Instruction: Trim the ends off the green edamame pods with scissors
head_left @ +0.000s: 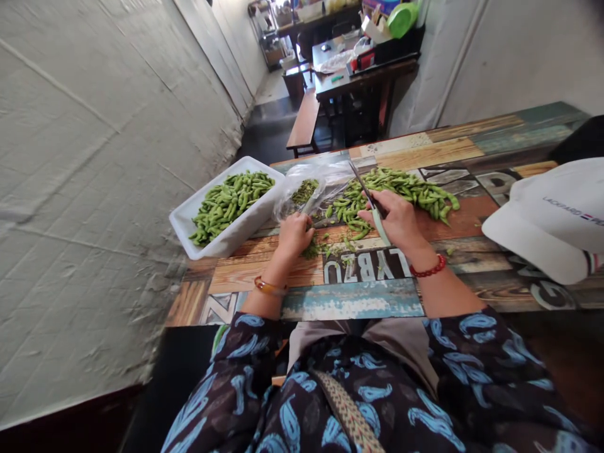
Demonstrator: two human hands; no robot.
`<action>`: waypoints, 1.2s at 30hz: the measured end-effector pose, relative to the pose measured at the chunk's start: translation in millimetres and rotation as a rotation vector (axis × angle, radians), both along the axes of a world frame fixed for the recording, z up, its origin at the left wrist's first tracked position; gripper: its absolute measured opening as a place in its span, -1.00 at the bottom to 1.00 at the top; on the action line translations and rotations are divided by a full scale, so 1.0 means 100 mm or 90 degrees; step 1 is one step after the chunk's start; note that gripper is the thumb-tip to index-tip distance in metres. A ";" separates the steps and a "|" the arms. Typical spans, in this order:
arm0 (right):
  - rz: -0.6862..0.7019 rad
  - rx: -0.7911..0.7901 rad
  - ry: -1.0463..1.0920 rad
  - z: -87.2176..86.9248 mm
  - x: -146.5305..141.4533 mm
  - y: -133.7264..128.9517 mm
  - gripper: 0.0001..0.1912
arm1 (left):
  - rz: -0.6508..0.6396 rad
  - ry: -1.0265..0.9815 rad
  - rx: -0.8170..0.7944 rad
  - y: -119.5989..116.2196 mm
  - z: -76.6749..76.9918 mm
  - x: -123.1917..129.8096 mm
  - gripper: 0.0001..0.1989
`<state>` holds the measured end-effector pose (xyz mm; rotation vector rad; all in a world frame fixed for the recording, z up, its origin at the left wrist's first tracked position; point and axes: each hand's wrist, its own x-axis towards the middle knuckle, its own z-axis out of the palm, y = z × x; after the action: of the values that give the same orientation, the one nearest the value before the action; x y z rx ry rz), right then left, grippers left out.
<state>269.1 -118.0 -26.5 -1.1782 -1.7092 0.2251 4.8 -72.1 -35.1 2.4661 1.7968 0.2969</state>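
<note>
My right hand [396,217] is closed around a pair of scissors [380,226] with pale green handles, the dark blades pointing up and away over the pods. Under and beyond that hand lies a loose heap of green edamame pods [401,182]. My left hand [295,234] is closed at the near edge of a clear plastic bag [283,204]; what its fingers hold is hidden. Small green trimmings [306,190] lie in the bag, and more scraps are scattered beside the left hand. To the left stands a white tub [231,248] filled with edamame pods [231,201].
The patchwork-patterned table [353,302] runs across in front of me. A white cap [552,214] lies at its right side, and a wall [94,189] rises close on the left. Farther off are a bench [304,119] and a cluttered dark table [340,85].
</note>
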 end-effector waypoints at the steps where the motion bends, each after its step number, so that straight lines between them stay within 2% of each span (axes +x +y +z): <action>1: 0.000 0.001 -0.001 0.00 0.00 0.00 -0.52 | 0.007 -0.009 -0.008 -0.01 0.00 -0.03 -0.85; 7: -0.003 -0.013 0.004 0.01 0.00 0.00 -0.53 | 0.014 0.025 0.006 -0.14 0.06 -0.18 -0.79; 9: -0.002 -0.009 0.004 0.01 0.00 0.00 -0.53 | 0.007 -0.018 0.018 -0.17 0.08 -0.18 -0.77; 12: 0.000 -0.001 0.002 0.01 0.00 0.00 -0.52 | -0.013 -0.233 -0.040 -0.19 0.12 -0.14 -0.79; 15: 0.001 -0.002 -0.003 0.00 0.00 0.00 -0.54 | -0.030 -0.541 -0.183 -0.20 0.20 -0.04 -0.84; 17: 0.002 -0.001 -0.005 -0.01 -0.01 0.01 -0.55 | -0.041 -0.702 -0.289 -0.21 0.26 0.06 -0.83; 21: 0.015 -0.003 -0.006 -0.04 -0.02 0.03 -0.54 | -0.059 -0.872 -0.460 -0.23 0.39 0.29 -0.76; 24: 0.013 -0.008 -0.011 -0.04 -0.03 0.03 -0.56 | -0.055 -0.915 -0.543 -0.21 0.43 0.42 -0.68; 27: 0.007 -0.019 -0.022 -0.03 -0.04 0.02 -0.57 | -0.058 -0.941 -0.576 -0.18 0.40 0.47 -0.58; 32: 0.053 -0.050 -0.038 -0.04 -0.09 -0.03 -0.52 | -0.069 -0.968 -0.574 -0.18 0.27 0.42 -0.62; 36: 0.061 -0.065 -0.060 -0.05 -0.11 -0.05 -0.49 | -0.059 -0.930 -0.529 -0.23 0.24 0.39 -0.66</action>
<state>258.1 -122.5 -31.3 -1.1979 -1.8581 0.3228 43.7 -94.8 -11.6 1.0750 0.8187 0.8174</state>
